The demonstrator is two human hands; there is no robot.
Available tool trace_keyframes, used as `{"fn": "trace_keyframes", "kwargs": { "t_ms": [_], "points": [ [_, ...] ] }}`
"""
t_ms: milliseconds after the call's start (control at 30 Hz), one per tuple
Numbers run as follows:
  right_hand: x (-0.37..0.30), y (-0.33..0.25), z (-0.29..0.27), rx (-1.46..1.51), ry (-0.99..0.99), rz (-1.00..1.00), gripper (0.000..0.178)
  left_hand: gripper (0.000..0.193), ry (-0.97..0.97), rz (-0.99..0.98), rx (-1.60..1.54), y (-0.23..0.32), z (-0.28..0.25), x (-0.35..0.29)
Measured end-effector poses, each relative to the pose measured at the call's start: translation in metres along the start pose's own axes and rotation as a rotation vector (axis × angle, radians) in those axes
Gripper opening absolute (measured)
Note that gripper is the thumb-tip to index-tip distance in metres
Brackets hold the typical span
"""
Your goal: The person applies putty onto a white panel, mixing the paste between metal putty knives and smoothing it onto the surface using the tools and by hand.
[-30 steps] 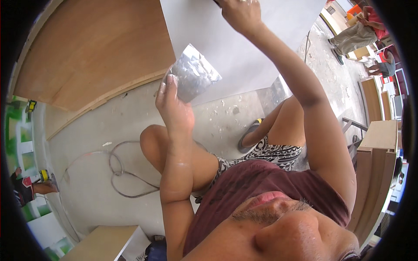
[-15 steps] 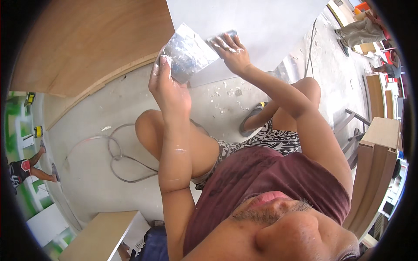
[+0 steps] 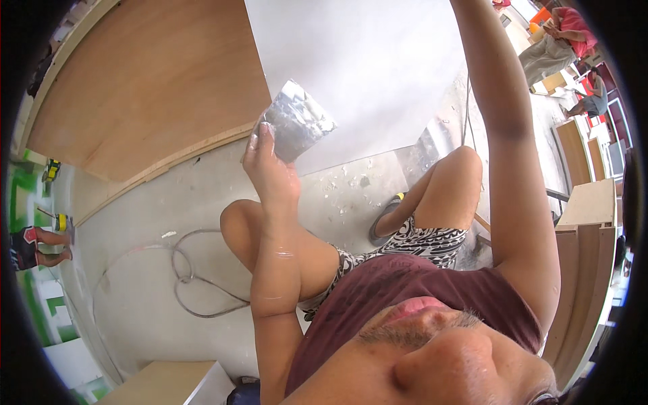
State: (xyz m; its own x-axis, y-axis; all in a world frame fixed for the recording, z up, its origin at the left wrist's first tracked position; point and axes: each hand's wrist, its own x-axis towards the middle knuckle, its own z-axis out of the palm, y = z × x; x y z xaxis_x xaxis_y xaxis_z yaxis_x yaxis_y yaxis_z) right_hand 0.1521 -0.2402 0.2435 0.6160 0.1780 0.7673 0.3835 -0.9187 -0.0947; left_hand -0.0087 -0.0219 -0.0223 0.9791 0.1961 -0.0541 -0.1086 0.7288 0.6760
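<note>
My left hand (image 3: 271,162) grips a flat metal plate (image 3: 297,120) smeared with white paste, the thumb over its near edge. The plate is raised in front of the lower left part of a large white panel (image 3: 385,74). From the right, my right forearm (image 3: 493,74) stretches up past the top edge of the picture, along the panel's right side. The right hand itself and whatever it holds are outside the view.
A large brown wooden board (image 3: 155,88) stands left of the panel. A looped cable (image 3: 202,314) lies on the floor among scattered white flakes. Wooden cabinet pieces (image 3: 587,223) stand at right, a pale box (image 3: 162,381) at lower left. Other people (image 3: 574,30) are at both sides.
My right hand, which was beside the plate with a flat metal blade, has gone up out of view. The plate and left hand sit slightly lower in the picture.
</note>
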Motion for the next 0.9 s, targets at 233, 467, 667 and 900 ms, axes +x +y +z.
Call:
{"fn": "trace_keyframes", "kwargs": {
  "t_ms": [233,467,667,900],
  "points": [
    [0.022,-0.002,0.011,-0.102,-0.123,-0.032,0.035,0.037,-0.008,0.008,-0.007,0.0,0.001,0.003],
    [0.005,-0.016,0.026,-0.244,-0.065,-0.002,0.043,0.036,-0.005,0.012,-0.028,0.005,-0.003,0.001],
    [-0.026,0.024,0.068,-0.236,0.196,-0.297,0.049,0.037,-0.026,0.026,-0.025,0.003,-0.006,-0.001],
    [-0.01,-0.013,0.018,-0.121,-0.136,0.112,0.05,0.037,0.04,0.006,0.012,0.008,-0.006,-0.005]
  ]
}}
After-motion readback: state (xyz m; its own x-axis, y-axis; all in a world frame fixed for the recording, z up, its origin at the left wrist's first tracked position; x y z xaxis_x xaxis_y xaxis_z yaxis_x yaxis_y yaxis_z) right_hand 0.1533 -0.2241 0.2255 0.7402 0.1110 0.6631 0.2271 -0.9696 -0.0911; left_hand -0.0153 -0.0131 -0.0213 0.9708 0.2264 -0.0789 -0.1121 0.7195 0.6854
